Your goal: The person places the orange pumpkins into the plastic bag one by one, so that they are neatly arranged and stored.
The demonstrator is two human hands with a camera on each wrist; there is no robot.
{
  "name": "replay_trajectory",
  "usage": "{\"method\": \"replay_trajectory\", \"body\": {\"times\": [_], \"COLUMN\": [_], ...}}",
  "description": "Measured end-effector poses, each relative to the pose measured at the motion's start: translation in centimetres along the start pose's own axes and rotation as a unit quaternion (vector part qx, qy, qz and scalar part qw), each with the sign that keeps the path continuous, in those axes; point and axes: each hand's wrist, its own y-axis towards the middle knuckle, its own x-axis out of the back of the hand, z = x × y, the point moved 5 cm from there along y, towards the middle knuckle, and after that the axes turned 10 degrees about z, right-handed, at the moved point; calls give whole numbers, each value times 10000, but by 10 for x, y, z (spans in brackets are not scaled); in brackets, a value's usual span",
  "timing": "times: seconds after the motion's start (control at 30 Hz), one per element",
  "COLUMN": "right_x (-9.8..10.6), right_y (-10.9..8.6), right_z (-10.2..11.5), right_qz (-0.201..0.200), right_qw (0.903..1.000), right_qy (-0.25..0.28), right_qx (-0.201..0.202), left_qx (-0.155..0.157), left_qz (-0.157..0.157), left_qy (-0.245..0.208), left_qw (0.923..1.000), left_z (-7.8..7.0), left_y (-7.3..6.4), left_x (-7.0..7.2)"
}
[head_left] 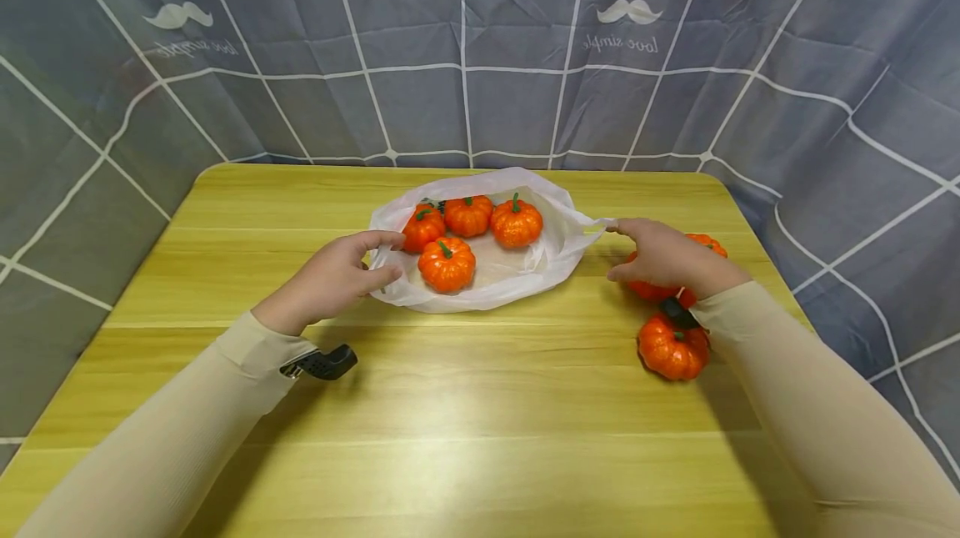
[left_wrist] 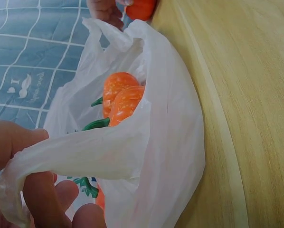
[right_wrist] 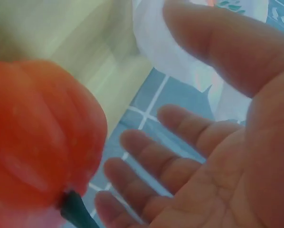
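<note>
A white plastic bag (head_left: 551, 271) lies on the table with its mouth open and several small orange pumpkins (head_left: 447, 266) inside. At its left side my left hand (head_left: 337, 273) grips a bag handle (left_wrist: 89, 154), which runs between the thumb and the curled fingers in the left wrist view. My right hand (head_left: 654, 253) is at the bag's other end, fingertips right at the right handle (head_left: 595, 225). In the right wrist view its fingers are spread and relaxed, the palm holding nothing, beside a loose pumpkin (right_wrist: 42, 137). The right hand partly hides the loose pumpkins.
Loose pumpkins sit on the table's right side, the nearest pumpkin (head_left: 673, 348) below my right wrist. The wooden table (head_left: 450, 429) ends at a grey checked curtain (head_left: 420, 37) at the back and sides. A black strap (head_left: 322, 363) hangs at my left wrist.
</note>
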Motion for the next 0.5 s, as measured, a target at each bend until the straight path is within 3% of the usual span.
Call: {"method": "replay_trajectory", "body": {"times": [0.13,0.5], "right_x": [1,-11], "right_y": [-4,-7], "right_z": [-5,-21], "right_qz": [-84,440], "right_qw": [9998,9979], "right_qy": [-146,60], "right_qx": [-122,-474], "left_qx": [-6,-4], "left_qz": [-12,-11], "left_qy": [23,112], "left_qw": [10000,9999], "left_z": [1,3], "left_y": [1,4], "left_x": [-1,-5]}}
